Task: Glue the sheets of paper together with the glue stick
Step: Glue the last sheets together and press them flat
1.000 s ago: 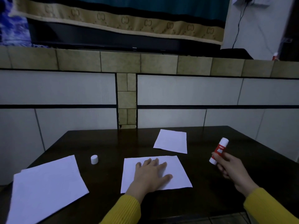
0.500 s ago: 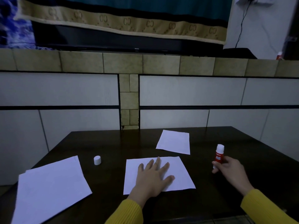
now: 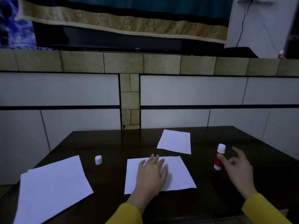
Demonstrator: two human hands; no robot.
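Note:
A white sheet of paper [image 3: 179, 175] lies in the middle of the dark table [image 3: 113, 143], and my left hand [image 3: 151, 173] rests flat on it with fingers spread. A smaller sheet [image 3: 175, 141] lies behind it. The red and white glue stick [image 3: 219, 156] stands upright on the table to the right, uncapped. My right hand [image 3: 237, 167] is just beside it with fingers apart, no longer gripping it. The white cap [image 3: 98, 159] stands left of the middle sheet.
A stack of larger white sheets [image 3: 51, 189] lies at the table's front left corner. A tiled wall [image 3: 178, 89] rises directly behind the table. The table's right edge runs diagonally past my right hand.
My right hand lowered the glue stick, stood it upright on the table and let go of it. My left hand stayed flat on the middle sheet.

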